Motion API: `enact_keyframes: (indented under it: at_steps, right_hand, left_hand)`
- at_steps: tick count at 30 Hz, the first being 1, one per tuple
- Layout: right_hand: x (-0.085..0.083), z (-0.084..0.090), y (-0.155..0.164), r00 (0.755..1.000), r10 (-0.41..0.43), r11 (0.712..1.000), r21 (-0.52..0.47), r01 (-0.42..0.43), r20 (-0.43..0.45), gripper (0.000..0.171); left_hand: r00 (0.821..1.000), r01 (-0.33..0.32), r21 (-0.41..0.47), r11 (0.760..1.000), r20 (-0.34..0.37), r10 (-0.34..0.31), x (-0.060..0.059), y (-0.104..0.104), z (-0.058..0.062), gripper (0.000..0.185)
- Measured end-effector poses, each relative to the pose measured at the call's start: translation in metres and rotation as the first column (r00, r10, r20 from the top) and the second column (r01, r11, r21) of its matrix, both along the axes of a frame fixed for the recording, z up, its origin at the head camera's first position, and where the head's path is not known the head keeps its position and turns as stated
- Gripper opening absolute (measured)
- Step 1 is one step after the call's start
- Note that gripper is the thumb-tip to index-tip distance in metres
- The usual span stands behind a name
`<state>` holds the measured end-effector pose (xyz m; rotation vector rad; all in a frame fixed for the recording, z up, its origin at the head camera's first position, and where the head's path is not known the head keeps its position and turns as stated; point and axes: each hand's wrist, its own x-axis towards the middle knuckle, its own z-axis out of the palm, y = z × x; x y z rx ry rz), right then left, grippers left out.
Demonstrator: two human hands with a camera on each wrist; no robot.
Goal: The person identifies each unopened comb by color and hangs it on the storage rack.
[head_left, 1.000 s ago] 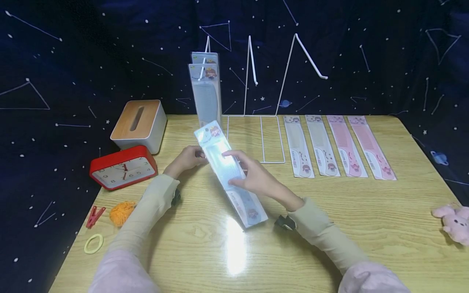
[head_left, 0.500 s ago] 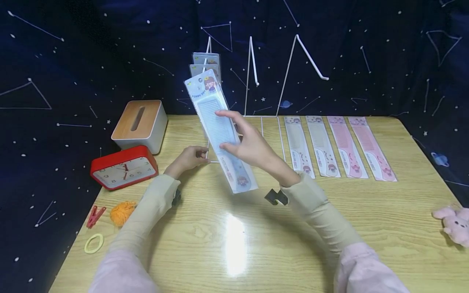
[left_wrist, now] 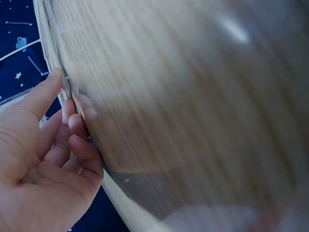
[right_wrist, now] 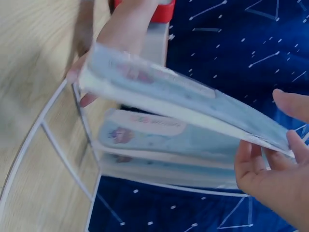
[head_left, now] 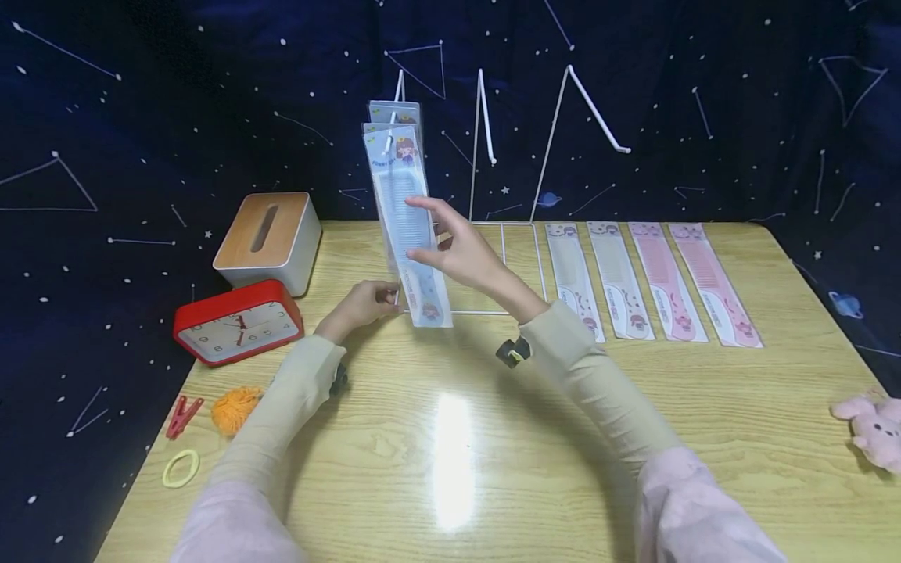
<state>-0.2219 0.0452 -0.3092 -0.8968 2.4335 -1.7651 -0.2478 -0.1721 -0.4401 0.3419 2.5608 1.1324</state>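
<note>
My right hand (head_left: 429, 231) pinches a blue comb in a clear pack (head_left: 404, 211) and holds it upright against the left hook of the white wire rack (head_left: 555, 117). Two similar blue packs (head_left: 394, 113) hang on that hook right behind it. In the right wrist view the held pack (right_wrist: 183, 101) lies slantwise over the hanging packs (right_wrist: 159, 140), with my right hand (right_wrist: 270, 169) at its edge. My left hand (head_left: 362, 303) grips the rack's base wire at its front left corner. My left fingers (left_wrist: 72, 125) lie against that wire.
Several comb packs, two pale and two pink (head_left: 651, 281), lie in a row right of the rack. A tissue box (head_left: 267, 238) and red clock (head_left: 238, 322) stand at the left. An orange pom-pom (head_left: 235, 408), red clip (head_left: 183, 414), yellow hair tie (head_left: 179, 467) and pink plush (head_left: 873, 426) lie near the edges.
My right hand lifted the blue comb pack off the table, turned it upright and carried it back to the rack's left hook. My left hand stayed on the rack base.
</note>
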Motion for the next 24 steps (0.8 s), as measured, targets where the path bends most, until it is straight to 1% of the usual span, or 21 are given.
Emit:
enact_keyframes:
  at_steps: [5,10,13,17,19,24]
  right_hand:
    - [-0.021,-0.007,-0.004,0.999,-0.003,1.000,-0.026,0.004,0.041,0.064]
    - [-0.036,-0.016,-0.006,0.995,0.003,0.999,-0.037,0.000,0.097,0.066]
    - [-0.040,-0.021,-0.004,0.991,0.018,0.999,-0.029,-0.014,0.130,0.068]
    - [-0.043,-0.029,0.000,0.986,0.017,1.000,0.012,-0.019,0.164,0.069]
    - [-0.044,-0.033,0.002,0.986,0.007,0.999,0.030,-0.012,0.169,0.069]
    - [-0.042,-0.038,0.011,0.988,-0.023,0.999,0.034,0.018,0.152,0.067]
  left_hand:
    - [1.000,0.008,0.002,1.000,0.024,-0.008,0.000,0.000,0.002,0.055]
    - [1.000,0.008,0.004,1.000,0.013,-0.008,0.000,0.000,0.003,0.054]
    - [1.000,0.009,0.012,1.000,0.009,-0.009,-0.001,0.001,0.002,0.054]
    - [1.000,0.004,0.013,1.000,0.010,-0.004,-0.001,0.001,0.001,0.054]
    - [1.000,0.003,0.008,1.000,0.012,-0.004,0.000,0.001,0.001,0.054]
    - [1.000,-0.002,-0.003,1.000,0.012,0.002,0.001,0.001,0.002,0.055]
